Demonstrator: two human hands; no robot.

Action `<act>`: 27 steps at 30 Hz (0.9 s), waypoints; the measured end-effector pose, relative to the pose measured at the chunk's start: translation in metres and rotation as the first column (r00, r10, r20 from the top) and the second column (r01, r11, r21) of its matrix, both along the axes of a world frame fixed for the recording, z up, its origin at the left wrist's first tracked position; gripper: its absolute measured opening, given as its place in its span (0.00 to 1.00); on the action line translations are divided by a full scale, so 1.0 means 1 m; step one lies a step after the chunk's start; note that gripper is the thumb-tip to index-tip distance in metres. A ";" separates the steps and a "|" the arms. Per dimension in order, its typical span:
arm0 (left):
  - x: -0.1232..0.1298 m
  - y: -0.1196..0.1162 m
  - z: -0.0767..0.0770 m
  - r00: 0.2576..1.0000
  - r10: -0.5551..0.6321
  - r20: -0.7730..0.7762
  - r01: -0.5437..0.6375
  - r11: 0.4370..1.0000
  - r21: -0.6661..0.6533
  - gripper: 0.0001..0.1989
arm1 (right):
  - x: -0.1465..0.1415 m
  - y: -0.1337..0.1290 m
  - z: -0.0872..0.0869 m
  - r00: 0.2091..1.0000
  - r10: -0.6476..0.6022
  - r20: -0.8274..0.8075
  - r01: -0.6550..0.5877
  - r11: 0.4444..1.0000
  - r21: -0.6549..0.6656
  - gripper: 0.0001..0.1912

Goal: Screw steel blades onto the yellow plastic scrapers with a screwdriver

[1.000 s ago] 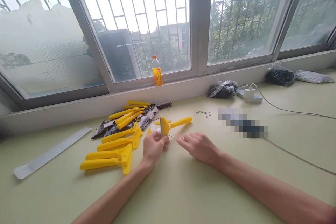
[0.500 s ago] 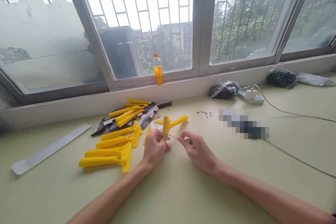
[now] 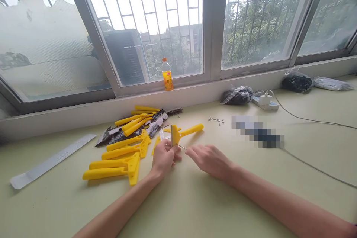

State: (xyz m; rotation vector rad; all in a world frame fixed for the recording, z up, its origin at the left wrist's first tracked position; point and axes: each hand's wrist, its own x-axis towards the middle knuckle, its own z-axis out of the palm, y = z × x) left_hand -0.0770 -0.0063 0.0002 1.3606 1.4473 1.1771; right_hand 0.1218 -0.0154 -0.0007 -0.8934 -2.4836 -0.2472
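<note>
My left hand (image 3: 164, 157) is closed on the head of a yellow scraper (image 3: 192, 130), whose handle points away to the right. A thin metal shaft, seemingly a screwdriver (image 3: 182, 147), reaches from my right hand (image 3: 209, 159) to the scraper's head. My right fingers wrap round its handle end, which they hide. Left of my hands lie several yellow scraper handles (image 3: 108, 172) with wide heads. Behind my left hand are loose yellow pieces (image 3: 156, 144) and a pale strip. Small metal screws (image 3: 216, 120) are scattered on the table beyond my right hand.
More yellow handles (image 3: 136, 124) lie on black packaging (image 3: 104, 136). A long pale strip (image 3: 52, 161) rests at the left. On the sill stands an orange drink bottle (image 3: 167, 78). Bagged dark items (image 3: 237, 95), a power strip (image 3: 266, 103) and a cable (image 3: 312, 121) are at the back right.
My right hand has turned over, its back now facing up more, with the metal shaft still at the scraper's head. The scraper's handle has swung slightly right.
</note>
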 end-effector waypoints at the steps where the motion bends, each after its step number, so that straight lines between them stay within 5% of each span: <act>1: 0.000 0.000 0.000 1.000 -0.004 0.000 0.004 1.000 0.001 0.10 | 0.001 0.000 -0.001 1.000 0.006 -0.004 -0.006 1.000 -0.007 0.15; 7: 0.002 -0.007 0.004 1.000 -0.021 -0.006 0.022 0.999 0.044 0.09 | -0.007 -0.009 0.000 0.974 -0.035 -0.225 -0.008 0.982 -0.186 0.18; 13: 0.004 -0.009 0.007 1.000 -0.023 0.006 0.022 0.997 0.068 0.09 | -0.017 -0.018 0.004 0.854 -0.205 -0.479 -0.024 0.903 -0.430 0.23; 15: 0.004 -0.010 0.007 1.000 -0.025 0.013 0.024 0.997 0.075 0.10 | -0.019 -0.020 0.007 0.784 -0.313 -0.537 -0.083 0.803 -0.590 0.23; 18: 0.005 -0.009 0.007 1.000 -0.019 0.024 0.017 0.996 0.085 0.12 | -0.018 -0.018 0.011 0.688 -0.483 -0.542 -0.236 0.557 -0.796 0.23; 19: 0.005 -0.008 0.006 0.999 -0.013 0.030 0.010 0.997 0.081 0.12 | -0.017 -0.016 0.012 0.682 -0.489 -0.544 -0.248 0.546 -0.801 0.23; 20: 0.005 -0.007 0.005 0.999 -0.004 0.038 0.001 0.997 0.071 0.11 | -0.016 -0.014 0.011 0.705 -0.448 -0.550 -0.216 0.602 -0.768 0.22; 23: 0.004 -0.004 0.003 0.998 0.022 0.065 -0.024 0.999 0.029 0.11 | -0.012 -0.007 0.008 0.886 -0.206 -0.416 -0.013 0.885 -0.466 0.16; 25: 0.003 -0.003 0.002 0.997 0.019 0.071 -0.020 1.000 0.015 0.11 | -0.010 -0.004 0.005 0.960 -0.115 -0.255 0.035 0.954 -0.298 0.12; 27: 0.003 -0.003 0.002 0.998 0.005 0.070 -0.006 1.000 0.015 0.10 | -0.009 -0.003 0.002 0.978 -0.077 -0.193 0.024 0.965 -0.261 0.11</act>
